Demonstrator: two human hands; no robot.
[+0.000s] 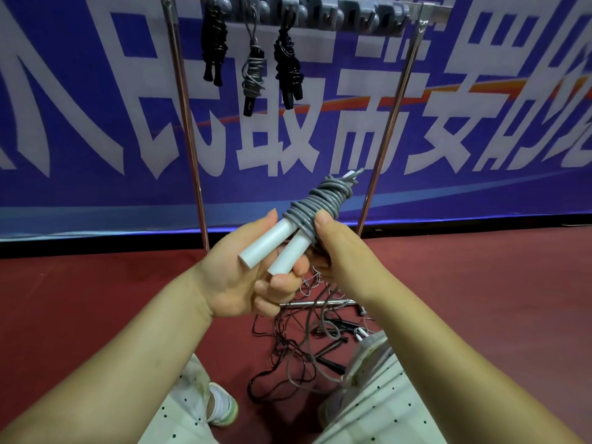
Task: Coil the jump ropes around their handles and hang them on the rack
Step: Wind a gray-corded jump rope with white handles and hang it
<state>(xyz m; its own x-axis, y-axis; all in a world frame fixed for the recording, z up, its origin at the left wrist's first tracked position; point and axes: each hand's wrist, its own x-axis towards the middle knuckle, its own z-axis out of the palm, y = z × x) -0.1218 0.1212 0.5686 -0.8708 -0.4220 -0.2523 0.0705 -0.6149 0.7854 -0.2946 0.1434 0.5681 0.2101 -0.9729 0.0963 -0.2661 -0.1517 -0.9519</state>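
Observation:
A grey jump rope (320, 201) is coiled tightly around its two white handles (272, 243), held in front of me below the rack. My left hand (250, 270) grips the bare ends of the handles from underneath. My right hand (339, 248) grips the coiled part, thumb on top of the windings. The metal rack (320, 11) stands ahead, its hook bar at the top of view. Three coiled ropes hang from it: a black one (214, 43), a grey one (253, 75) and another black one (288, 68).
Several loose ropes (307, 341) lie tangled on the red floor at the rack's foot, between my knees. The rack's two chrome posts (187, 123) slant down to a base bar (320, 303). A blue banner (480, 123) with white characters stands behind. Hooks on the right are free.

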